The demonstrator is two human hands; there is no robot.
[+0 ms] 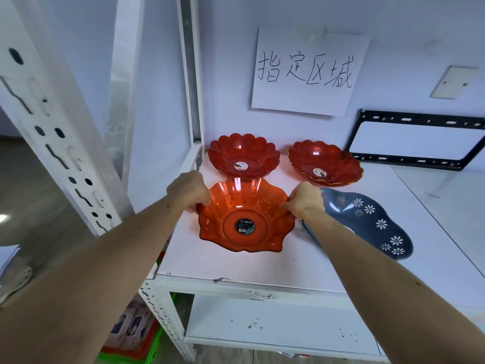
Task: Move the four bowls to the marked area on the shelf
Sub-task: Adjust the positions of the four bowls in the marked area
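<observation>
A translucent orange wavy-rimmed plastic bowl (245,216), stickered "HOUSE", is pinched at opposite rims by the left hand (187,191) and right hand (305,202); a handwritten paper sign (307,72) reads "指定区域".

I'm seeing bright, even, cool light across the white shelf (262,261), shadows faint and soft. Small white glints sit on the orange bowl (245,215) and both red bowls behind it. The wide lens bends the upright post (56,143) at left hard. My forearms blur and stretch toward the bottom corners.
</observation>
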